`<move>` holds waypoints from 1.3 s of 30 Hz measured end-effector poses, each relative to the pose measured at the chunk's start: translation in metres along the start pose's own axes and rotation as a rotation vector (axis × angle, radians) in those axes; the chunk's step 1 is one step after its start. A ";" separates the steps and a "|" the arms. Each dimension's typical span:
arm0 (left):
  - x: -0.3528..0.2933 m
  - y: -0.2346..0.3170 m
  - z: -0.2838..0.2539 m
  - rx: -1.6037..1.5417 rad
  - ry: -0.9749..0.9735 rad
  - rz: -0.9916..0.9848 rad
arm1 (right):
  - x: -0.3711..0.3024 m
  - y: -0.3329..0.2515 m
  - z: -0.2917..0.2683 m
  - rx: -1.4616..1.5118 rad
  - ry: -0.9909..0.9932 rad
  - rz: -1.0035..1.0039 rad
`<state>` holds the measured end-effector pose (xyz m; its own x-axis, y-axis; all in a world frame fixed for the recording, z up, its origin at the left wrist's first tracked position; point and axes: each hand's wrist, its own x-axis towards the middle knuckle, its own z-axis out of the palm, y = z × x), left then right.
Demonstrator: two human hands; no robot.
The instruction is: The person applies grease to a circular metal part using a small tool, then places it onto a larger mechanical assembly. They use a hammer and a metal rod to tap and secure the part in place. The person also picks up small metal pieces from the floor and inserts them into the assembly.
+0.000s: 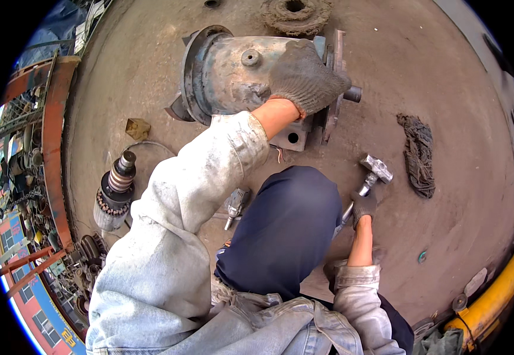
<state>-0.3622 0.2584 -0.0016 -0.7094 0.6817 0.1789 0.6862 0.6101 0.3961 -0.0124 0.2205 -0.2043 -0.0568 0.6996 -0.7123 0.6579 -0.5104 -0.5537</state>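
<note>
A worn motor housing (227,71), a bluish metal cylinder with a flange at its left end, lies on its side on the ground. Over its right end my gloved left hand (307,77) is curled, its fingers mostly hidden behind the back of the glove. A short dark metal stub (353,93) sticks out just beyond those fingers; whether they grip it does not show. My gloved right hand (364,205) is wrapped round the handle of a hammer (377,168), its metal head pointing away from me, to the right of my knee.
A motor rotor (115,189) stands at left, near a small yellowish block (137,128). A power tool (237,204) lies beside my knee. Right of the hammer is a dark rag (418,155). A dirty round metal part (295,15) lies behind the housing; a rusty frame (59,148) edges the left.
</note>
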 end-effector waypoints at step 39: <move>0.000 0.003 -0.005 0.022 -0.113 -0.121 | -0.063 -0.134 0.051 0.655 -0.515 -0.017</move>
<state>-0.3613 0.2581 0.0042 -0.7652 0.6431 0.0282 0.6012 0.6983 0.3886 -0.1357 0.2196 -0.1073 -0.5036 0.4746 -0.7219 0.0929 -0.8010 -0.5914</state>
